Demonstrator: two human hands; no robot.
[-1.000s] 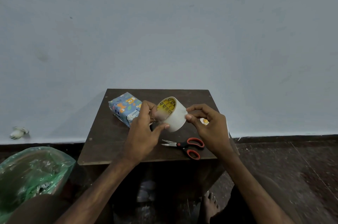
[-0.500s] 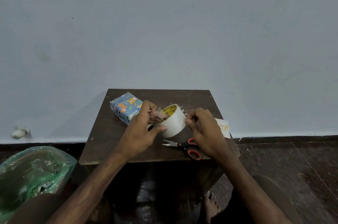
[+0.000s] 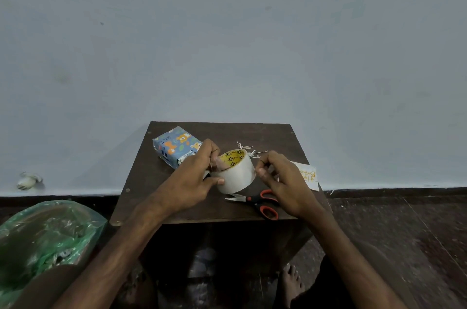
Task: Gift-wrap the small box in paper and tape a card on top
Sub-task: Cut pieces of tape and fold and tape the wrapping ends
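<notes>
Head view, one frame. Count on the table point(image 3: 265, 135): 1 wrapped box point(image 3: 177, 148), 1 tape roll point(image 3: 237, 174), 1 pair of scissors point(image 3: 253, 199), 1 card point(image 3: 307, 174), plus a few thin white paper slivers point(image 3: 249, 150), too small to count. The box is already covered in blue paper with printed animals and lies flat at the far-left part of the table top, nothing on its upper face. The card, white with yellow writing, lies apart from it at the right edge of the table, partly behind the right hand point(image 3: 286, 182). Two hands in view, both at the tape roll, which is held just above the table near its middle. The left hand point(image 3: 190, 180) grips the roll: fingers reach into the yellow-printed core, thumb presses the outer face. The right hand has its fingers curled, tips at the roll's right rim; cannot tell whether a tape end is pinched. The scissors lie closed below the roll, blades pointing left, 2 red handle loops, one partly under the right hand. Off the table: 1 green plastic bag point(image 3: 48, 235) at lower left, 1 bare foot point(image 3: 293, 283) on the floor.
</notes>
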